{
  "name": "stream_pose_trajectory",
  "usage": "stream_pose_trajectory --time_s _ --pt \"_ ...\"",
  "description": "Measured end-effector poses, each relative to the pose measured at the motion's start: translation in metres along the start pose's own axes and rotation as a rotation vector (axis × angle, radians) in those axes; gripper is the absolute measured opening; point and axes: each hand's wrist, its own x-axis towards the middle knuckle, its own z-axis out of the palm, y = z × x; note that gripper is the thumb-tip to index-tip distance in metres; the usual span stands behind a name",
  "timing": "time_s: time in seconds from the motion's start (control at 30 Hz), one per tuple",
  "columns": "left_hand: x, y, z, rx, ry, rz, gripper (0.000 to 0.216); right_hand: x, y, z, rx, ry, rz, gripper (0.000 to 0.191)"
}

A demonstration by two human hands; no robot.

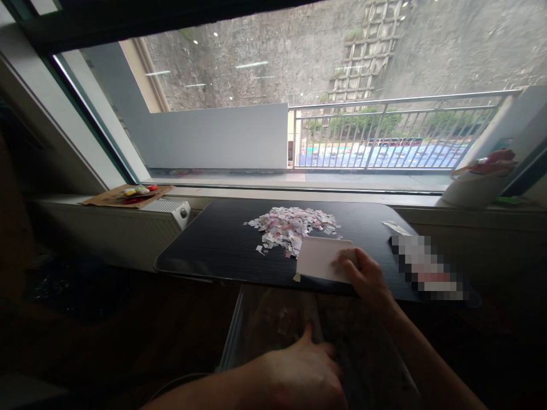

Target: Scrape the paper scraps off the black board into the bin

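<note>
A heap of small pale and pinkish paper scraps [290, 225] lies on the dark tabletop [213, 245]. My right hand [368, 276] pinches a flat whitish card [320, 256], its thumb on the upper face. The card's far left corner touches the near side of the heap. A small yellowish scrap [297, 277] sits at the card's near left corner. Below the table edge, my left hand [299, 367] is at a clear plastic box [235, 327], index finger stretched along its wall and the other fingers curled. Dim light hides much of that grip.
On the table's right side lies a blurred-out object [427, 267] beside a pale strip [395, 228]. A radiator [166, 219] stands left, with cardboard [111, 196] and small items above it. A white container [474, 185] stands on the right sill below the window.
</note>
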Motion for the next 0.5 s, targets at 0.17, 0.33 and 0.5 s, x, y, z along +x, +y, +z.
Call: stream_pose_trajectory --time_s 0.17,0.33,0.5 --pt "0.000 0.003 -0.005 -0.008 -0.044 -0.008 0.013 -0.012 -0.011 0.001 -0.007 -0.043 0.013 0.025" --pt "-0.002 -0.001 -0.001 -0.024 0.050 0.043 0.015 -0.020 -0.016 0.001 0.006 -0.118 0.020 0.025" --pt "0.000 -0.004 0.007 0.002 0.064 0.007 0.019 -0.016 -0.016 -0.013 0.025 0.128 -0.022 0.023"
